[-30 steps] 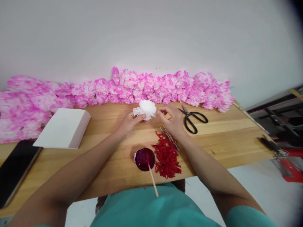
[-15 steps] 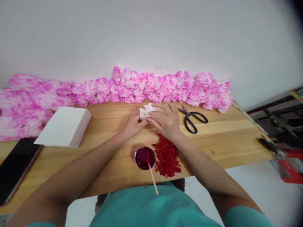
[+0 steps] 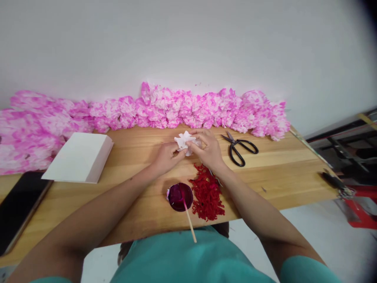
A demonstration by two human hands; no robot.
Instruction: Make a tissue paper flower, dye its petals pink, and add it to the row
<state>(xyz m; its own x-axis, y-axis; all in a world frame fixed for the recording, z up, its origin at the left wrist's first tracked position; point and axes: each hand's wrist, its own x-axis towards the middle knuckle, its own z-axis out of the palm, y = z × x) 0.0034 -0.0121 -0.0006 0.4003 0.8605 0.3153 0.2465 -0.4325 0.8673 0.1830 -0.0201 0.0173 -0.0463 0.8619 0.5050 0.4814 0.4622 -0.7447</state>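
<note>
Between both hands, above the middle of the wooden table, is a white crumpled paper flower (image 3: 185, 140) with pointed edges. My left hand (image 3: 168, 156) pinches its lower left side with the thumb. My right hand (image 3: 208, 149) grips its right side between thumb and fingers. Just below the hands lies a pile of red yarn-like strands (image 3: 207, 194). Left of that pile stands a small round dish of dark magenta liquid (image 3: 176, 197), with a wooden stick (image 3: 191, 225) leaning out over the table's front edge. Black-handled scissors (image 3: 239, 147) lie open to the right.
Pink and white paper flowers (image 3: 188, 108) line the table's back along the wall. A stack of white paper (image 3: 78, 157) and a black phone (image 3: 22, 206) are at the left. A black-handled tool (image 3: 332, 181) lies at the right edge of the table (image 3: 282, 173).
The white paper has turned and now shows more spread points. My right fingers have drawn in lower around it, and my left hand has shifted slightly right.
</note>
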